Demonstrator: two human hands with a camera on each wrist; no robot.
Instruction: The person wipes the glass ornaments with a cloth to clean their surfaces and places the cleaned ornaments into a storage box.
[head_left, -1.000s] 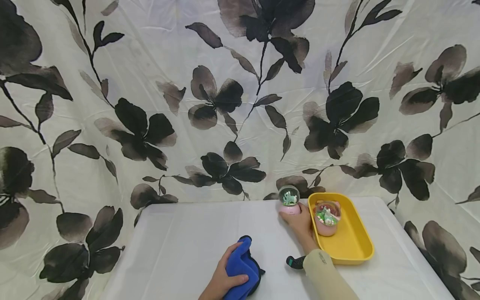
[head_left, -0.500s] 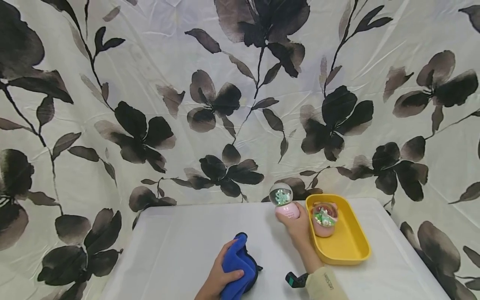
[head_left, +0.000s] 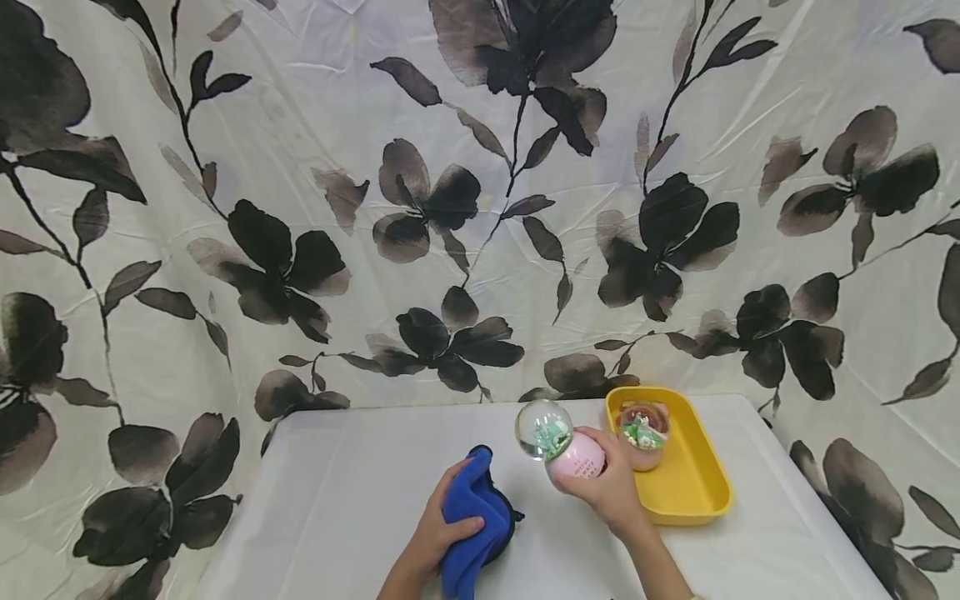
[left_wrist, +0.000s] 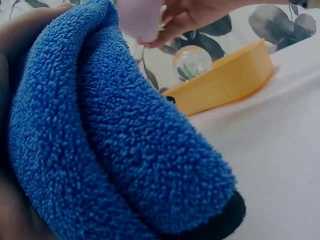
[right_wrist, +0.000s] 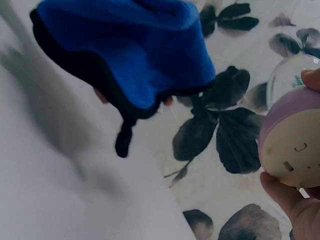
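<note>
My right hand grips the pink base of a snow globe, lifted off the table and tilted so its clear ball points up and left. The right wrist view shows the pale underside of the snow globe's base. My left hand holds a folded blue cloth with black edging and a small black loop, a short way left of the globe. Its fluffy pile fills much of the left wrist view as the cloth. Globe and cloth are apart.
A yellow tray stands at the right of the white table. Inside it, toward the back left, sits a second snow globe with a pink base. Behind the table hangs a floral curtain.
My right hand has lifted the pink snow globe from the table's back edge, bringing it nearer and tilting it left toward the cloth. My left hand keeps hold of the cloth, rising slightly.
</note>
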